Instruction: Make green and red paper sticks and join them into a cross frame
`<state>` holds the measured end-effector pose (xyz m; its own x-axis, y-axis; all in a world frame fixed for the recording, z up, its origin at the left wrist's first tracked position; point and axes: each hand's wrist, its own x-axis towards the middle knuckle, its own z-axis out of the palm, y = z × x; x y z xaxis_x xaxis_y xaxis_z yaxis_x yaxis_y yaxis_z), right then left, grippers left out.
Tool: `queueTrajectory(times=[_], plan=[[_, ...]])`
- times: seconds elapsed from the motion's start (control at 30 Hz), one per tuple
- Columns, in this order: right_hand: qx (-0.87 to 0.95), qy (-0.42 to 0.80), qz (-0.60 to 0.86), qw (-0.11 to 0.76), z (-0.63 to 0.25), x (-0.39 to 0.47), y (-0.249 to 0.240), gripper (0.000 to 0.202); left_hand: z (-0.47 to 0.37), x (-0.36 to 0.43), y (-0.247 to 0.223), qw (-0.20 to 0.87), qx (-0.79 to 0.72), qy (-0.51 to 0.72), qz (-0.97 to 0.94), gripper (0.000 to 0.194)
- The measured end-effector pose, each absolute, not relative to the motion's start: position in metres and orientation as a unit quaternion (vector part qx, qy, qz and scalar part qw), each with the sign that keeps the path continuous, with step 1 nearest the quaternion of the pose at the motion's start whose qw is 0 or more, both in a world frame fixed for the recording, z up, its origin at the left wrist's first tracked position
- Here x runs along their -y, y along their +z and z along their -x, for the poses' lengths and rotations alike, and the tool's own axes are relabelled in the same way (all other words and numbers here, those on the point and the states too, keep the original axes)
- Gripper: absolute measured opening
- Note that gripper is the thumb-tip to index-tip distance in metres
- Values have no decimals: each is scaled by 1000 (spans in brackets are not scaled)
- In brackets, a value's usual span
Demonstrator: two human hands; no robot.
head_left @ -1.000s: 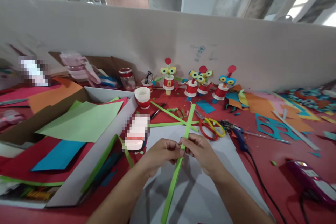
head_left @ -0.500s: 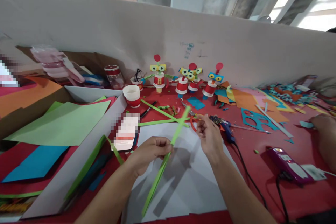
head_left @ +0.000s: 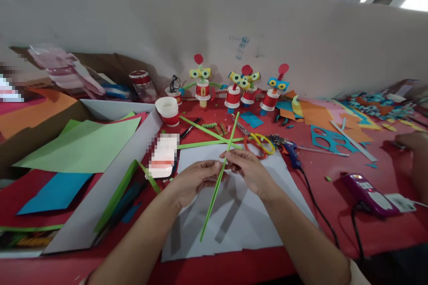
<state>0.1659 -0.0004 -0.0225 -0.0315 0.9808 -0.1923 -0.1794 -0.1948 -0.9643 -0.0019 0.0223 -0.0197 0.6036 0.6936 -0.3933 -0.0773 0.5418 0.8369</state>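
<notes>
My left hand (head_left: 192,182) pinches a folded light-green paper strip (head_left: 213,202) between thumb and fingers. The strip slants upward, away from me, over white paper (head_left: 257,222). My right hand (head_left: 252,171) closes on the same strip from the right side, its fingertips at the strip just above the left thumb. Just beyond it lie scissors (head_left: 262,147) with red and yellow handles. Two more green strips cross on the table: one diagonal strip (head_left: 200,129) and one flatter strip (head_left: 194,144). A blue glue gun (head_left: 291,156) rests right of the scissors.
A box (head_left: 72,242) of coloured paper stands left, near a phone (head_left: 163,156) and paper cups (head_left: 169,118). Several cup figures (head_left: 203,91) line the wall. Cut paper (head_left: 329,140) and a purple power strip (head_left: 369,196) lie right, near another person's hand (head_left: 413,142).
My right hand has moved left from beside the scissors to the green strip, uncovering the scissor handles. The strip has turned nearly edge-on, and the view has tilted down.
</notes>
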Motion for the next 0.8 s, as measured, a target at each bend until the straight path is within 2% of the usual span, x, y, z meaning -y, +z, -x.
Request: queueTrajectory(times=[0.2, 0.33, 0.43, 0.57, 0.7, 0.8], plan=[[418, 603, 485, 475, -160, 2, -21, 33, -1, -24, -22, 787, -379, 271, -404, 25], [449, 604, 493, 438, -157, 5, -22, 40, -2, -28, -23, 755, -386, 411, -335, 28], [553, 523, 509, 402, -159, 7, -22, 27, 0, -32, -23, 737, -385, 460, -312, 29], [617, 387, 553, 405, -159, 9, -20, 17, 1, -31, -21, 741, -378, 452, -324, 27], [631, 370, 562, 386, -155, 11, -20, 9, -1, -28, -21, 720, -397, 447, -353, 26], [623, 406, 564, 359, -151, 13, -22, 15, -2, -29, -22, 684, -420, 482, -352, 25]])
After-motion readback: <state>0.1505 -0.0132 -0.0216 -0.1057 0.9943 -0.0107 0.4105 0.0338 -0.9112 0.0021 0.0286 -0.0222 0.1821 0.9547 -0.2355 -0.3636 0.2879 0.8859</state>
